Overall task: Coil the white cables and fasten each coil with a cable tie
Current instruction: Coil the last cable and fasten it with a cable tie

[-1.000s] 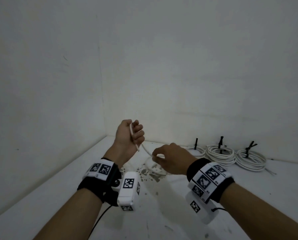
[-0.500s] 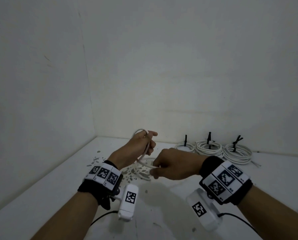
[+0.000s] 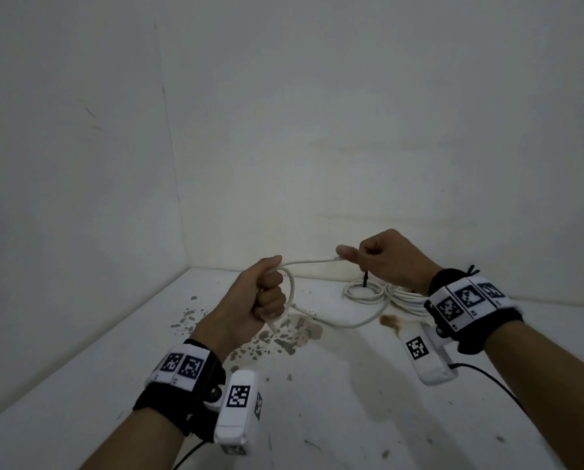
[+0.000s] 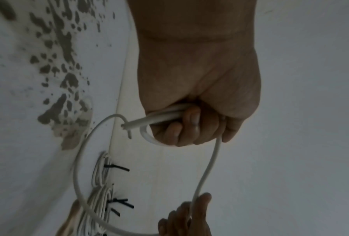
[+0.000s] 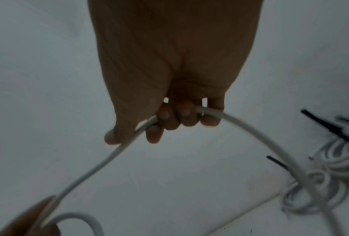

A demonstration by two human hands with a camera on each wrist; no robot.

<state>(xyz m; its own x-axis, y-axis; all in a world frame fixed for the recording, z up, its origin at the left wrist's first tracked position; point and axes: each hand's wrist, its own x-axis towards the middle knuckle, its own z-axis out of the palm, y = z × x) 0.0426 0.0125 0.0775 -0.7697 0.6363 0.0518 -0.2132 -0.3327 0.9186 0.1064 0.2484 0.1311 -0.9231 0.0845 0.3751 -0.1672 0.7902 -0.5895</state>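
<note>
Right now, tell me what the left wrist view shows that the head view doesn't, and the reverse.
Only the left wrist view shows the cut end of the white cable sticking out of the left hand, beside a second pass of cable under the fingers. Only the head view shows both wristbands and the slack cable sagging to the stained table. Both show the right hand holding the cable's far stretch, and tied coils behind.
</note>
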